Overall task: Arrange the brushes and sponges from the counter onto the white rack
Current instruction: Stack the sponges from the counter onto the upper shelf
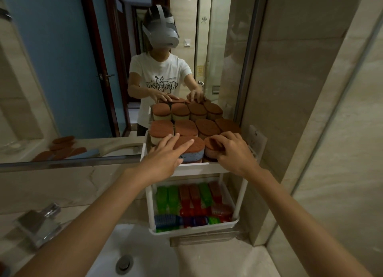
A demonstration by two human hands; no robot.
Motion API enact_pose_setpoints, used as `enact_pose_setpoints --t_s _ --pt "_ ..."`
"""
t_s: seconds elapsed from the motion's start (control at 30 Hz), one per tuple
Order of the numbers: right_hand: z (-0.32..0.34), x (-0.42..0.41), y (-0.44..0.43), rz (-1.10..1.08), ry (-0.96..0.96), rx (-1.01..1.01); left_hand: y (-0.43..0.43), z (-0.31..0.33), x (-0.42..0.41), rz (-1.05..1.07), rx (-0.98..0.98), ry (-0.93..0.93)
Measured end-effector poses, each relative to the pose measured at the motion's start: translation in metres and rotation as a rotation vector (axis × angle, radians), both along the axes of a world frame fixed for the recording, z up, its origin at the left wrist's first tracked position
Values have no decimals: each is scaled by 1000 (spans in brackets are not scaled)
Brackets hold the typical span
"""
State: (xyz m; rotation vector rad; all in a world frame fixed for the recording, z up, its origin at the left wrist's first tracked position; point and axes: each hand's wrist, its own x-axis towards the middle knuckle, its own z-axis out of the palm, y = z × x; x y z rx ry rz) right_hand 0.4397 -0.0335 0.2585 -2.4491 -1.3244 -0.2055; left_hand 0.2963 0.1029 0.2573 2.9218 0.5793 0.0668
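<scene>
A white two-shelf rack [199,166] stands against the mirror at the counter's right end. Its top shelf is packed with several oval sponges with brown scrub tops. My left hand [165,158] lies flat, fingers spread, on a blue-sided sponge [191,152] at the front. My right hand [232,150] presses curled fingers on the brown-topped sponge [211,147] at the front right corner. The lower shelf [194,229] holds several green, red and blue brushes [190,200] lying side by side.
A white sink basin [132,252] with a metal drain lies below my arms, with a chrome tap [39,220] at the left. The mirror [83,69] behind the rack reflects a person and more sponges. A tiled wall [300,110] closes the right side.
</scene>
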Motion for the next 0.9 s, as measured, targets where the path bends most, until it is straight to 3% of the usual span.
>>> enact_pose_setpoints --t_s 0.1,0.2,0.33,0.47,0.67,0.9 --pt "1 -8 1 -25 -5 101 -6 5 -3 16 34 -30" --pt "7 -26 3 -29 -22 244 -10 17 -13 35 49 -202" --pt "18 -70 11 -28 67 475 -10 29 -43 88 -144 -542" --pt "10 -125 32 92 175 550 -4 19 -99 218 -251 -686" --pt "-45 -226 85 238 469 312 20 -58 -209 595 -441 -666" --pt "-138 -361 133 321 658 -103 37 -167 -355 984 -578 -416"
